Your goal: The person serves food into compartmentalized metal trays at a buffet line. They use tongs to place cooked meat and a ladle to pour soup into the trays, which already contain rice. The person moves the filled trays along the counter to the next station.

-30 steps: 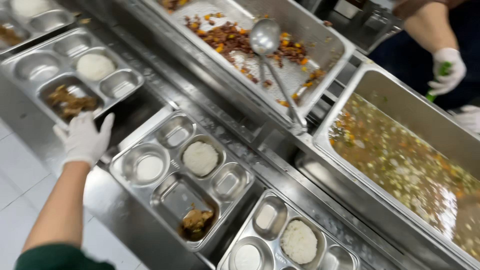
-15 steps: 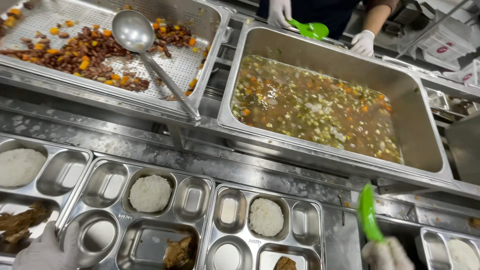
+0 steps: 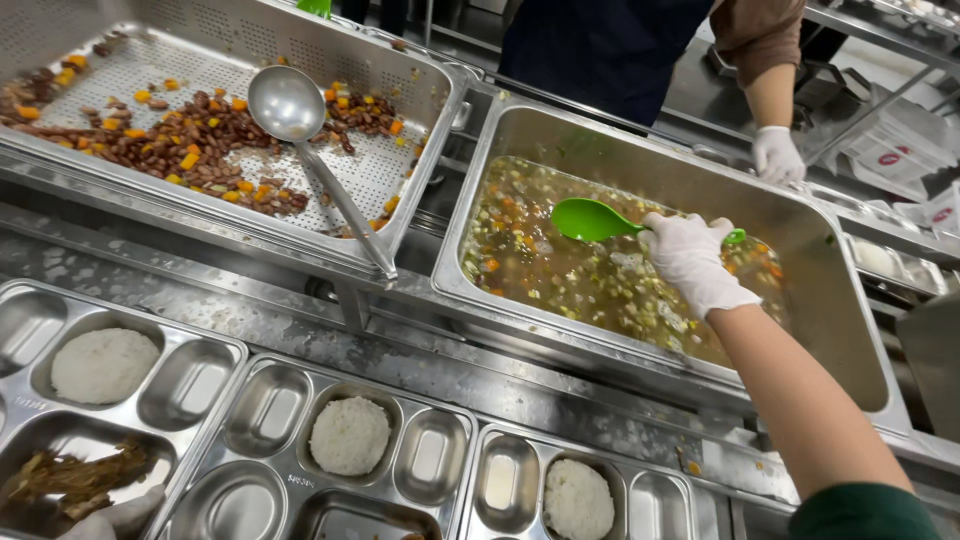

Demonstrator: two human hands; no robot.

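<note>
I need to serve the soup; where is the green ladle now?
The green ladle is in the right hand, its bowl over the soup pan, right of the metal ladle.

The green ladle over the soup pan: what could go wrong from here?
1. The right hand holds the green ladle above the soup pan; carrying it to the meal trays could drip soup on the steel counter.
2. The small tray compartments beside the rice may overflow.
3. The metal ladle handle overhangs its pan's rim and could be knocked.
</note>
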